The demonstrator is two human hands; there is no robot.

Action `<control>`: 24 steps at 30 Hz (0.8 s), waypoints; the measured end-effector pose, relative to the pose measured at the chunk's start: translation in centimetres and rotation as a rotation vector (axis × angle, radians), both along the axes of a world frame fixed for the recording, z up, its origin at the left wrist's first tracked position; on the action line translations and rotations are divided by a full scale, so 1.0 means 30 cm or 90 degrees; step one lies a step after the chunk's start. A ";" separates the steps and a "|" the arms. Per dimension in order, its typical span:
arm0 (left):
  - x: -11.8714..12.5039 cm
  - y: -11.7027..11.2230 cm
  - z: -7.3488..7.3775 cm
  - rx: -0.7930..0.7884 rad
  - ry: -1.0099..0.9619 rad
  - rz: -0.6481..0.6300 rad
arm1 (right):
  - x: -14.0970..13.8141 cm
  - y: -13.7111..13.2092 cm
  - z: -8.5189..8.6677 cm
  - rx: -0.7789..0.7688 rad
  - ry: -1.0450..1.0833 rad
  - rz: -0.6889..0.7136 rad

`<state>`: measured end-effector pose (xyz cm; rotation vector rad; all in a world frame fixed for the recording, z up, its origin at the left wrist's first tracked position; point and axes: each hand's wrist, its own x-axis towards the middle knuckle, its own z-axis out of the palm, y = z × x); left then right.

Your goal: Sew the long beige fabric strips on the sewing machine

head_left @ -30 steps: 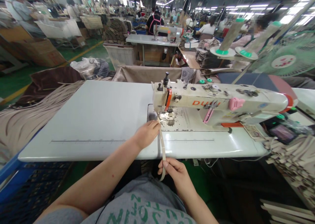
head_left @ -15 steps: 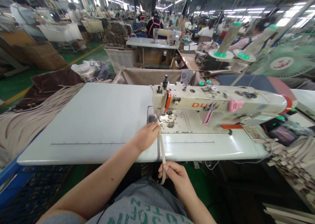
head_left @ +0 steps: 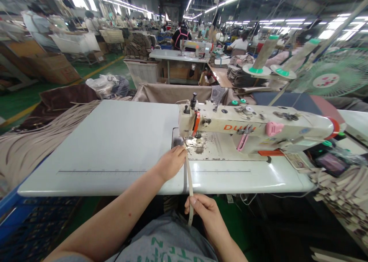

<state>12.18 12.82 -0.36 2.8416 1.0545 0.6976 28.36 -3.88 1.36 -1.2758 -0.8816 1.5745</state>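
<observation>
A narrow beige strap [head_left: 189,173] runs from the needle area of a sewing machine [head_left: 221,126] down over the table's front edge. Close to the presser foot, my left hand [head_left: 174,162] is closed on the strap's upper part; its fingertips partly hide it. Something small and metallic shows by those fingertips, too small to make out. Below the table edge, my right hand [head_left: 202,208] pinches the strap between thumb and fingers, and its loose end hangs just beneath. The white sewing table [head_left: 115,139] carries a printed ruler line along its front.
Many long beige strips [head_left: 51,139] drape at the left above a blue crate [head_left: 43,219]. More strap bundles [head_left: 342,193] lie at the right. Pink-handled thread snips [head_left: 243,139] are on the machine body. Thread cones [head_left: 263,55] and a green fan [head_left: 327,79] stand behind.
The whole view has shifted slightly, with the table sitting a little lower in the picture. Both hands keep their holds on the strap, and more of its loose end shows under my right hand.
</observation>
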 end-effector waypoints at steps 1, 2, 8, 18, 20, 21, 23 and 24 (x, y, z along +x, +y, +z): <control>0.002 0.002 -0.001 -0.006 0.001 0.004 | -0.001 0.000 -0.001 -0.001 0.002 0.000; 0.004 0.004 -0.002 -0.012 0.001 0.006 | -0.001 0.000 -0.003 -0.002 0.002 -0.001; 0.007 0.012 -0.019 -0.025 -0.008 0.018 | 0.003 -0.002 -0.011 -0.010 -0.006 0.012; -0.005 0.002 -0.019 -0.006 0.034 0.001 | 0.007 0.007 0.008 0.080 -0.026 0.068; -0.008 -0.001 -0.013 0.001 0.037 -0.009 | 0.009 0.013 0.008 0.113 -0.041 0.091; -0.008 -0.001 -0.011 0.005 0.036 -0.010 | 0.009 0.016 0.008 0.126 -0.052 0.100; -0.009 -0.001 -0.009 0.012 0.032 -0.012 | 0.009 0.019 0.009 0.143 -0.086 0.099; -0.009 -0.001 -0.009 0.014 0.030 -0.012 | 0.008 0.020 0.009 0.146 -0.106 0.090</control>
